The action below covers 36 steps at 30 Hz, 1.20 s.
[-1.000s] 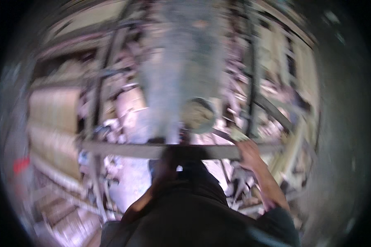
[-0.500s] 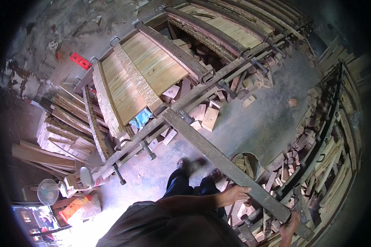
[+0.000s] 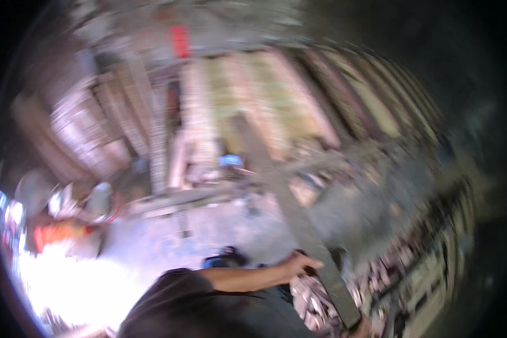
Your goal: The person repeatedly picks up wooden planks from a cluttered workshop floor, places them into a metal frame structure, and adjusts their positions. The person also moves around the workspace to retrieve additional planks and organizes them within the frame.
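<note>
A long dark beam [image 3: 290, 205], likely wood, slants across the picture from the lower right up to the panel frame. My left hand [image 3: 301, 265] grips the left edge of this beam, thumb side showing. At the lower end, my right hand [image 3: 363, 328] is cut off by the picture's edge and blurred, but lies against the beam's end. The beam's far end reaches over a pale wooden panel [image 3: 259, 101], which is crossed by lighter and darker battens. Motion smears the whole view, so fine details do not show.
A long rail [image 3: 191, 196] runs along the panel's near side, a clamp screw hanging below it. Wood offcuts [image 3: 400, 253] are heaped at the right. Stacked boards [image 3: 90, 132] stand at the left, near a fan [image 3: 34, 191] and an orange-and-white bag [image 3: 67, 236].
My view has swung, so the panel looks more upright. My hands and the beam have shifted left in the picture, and the beam's far end now overlaps the panel.
</note>
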Tool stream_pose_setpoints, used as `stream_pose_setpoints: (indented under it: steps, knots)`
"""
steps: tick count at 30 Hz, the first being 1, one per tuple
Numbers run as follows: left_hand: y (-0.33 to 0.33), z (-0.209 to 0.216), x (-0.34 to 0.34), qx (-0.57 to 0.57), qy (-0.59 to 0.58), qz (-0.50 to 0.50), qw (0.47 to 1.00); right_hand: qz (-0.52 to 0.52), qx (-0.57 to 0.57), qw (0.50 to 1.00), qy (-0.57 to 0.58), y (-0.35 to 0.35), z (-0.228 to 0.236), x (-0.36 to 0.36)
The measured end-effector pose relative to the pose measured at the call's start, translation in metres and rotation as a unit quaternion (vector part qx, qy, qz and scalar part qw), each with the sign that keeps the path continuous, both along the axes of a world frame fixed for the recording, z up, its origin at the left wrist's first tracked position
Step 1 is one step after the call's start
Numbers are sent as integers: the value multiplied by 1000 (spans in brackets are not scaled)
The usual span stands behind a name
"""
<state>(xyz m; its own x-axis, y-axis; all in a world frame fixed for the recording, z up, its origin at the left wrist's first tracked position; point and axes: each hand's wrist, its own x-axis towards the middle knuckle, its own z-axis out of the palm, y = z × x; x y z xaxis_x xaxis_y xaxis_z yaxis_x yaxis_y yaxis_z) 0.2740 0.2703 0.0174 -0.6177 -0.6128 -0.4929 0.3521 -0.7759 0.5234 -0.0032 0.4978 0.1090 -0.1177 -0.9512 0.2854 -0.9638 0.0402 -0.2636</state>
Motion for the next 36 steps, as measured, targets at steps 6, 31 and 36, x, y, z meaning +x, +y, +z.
stream_pose_setpoints:
  steps: [6, 31, 36]
  knots:
    - [50, 32, 176, -7, -36, 174, 984, 65, 160, 979, -104, -13, 27, 184]
    - [171, -88, 681, 113, -62, 412, 902, 112, 613, 749, -223, 9, 27, 557]
    - [101, -148, 774, 242, -39, 477, 844, 134, 554, 772, -282, -65, -45, 797]
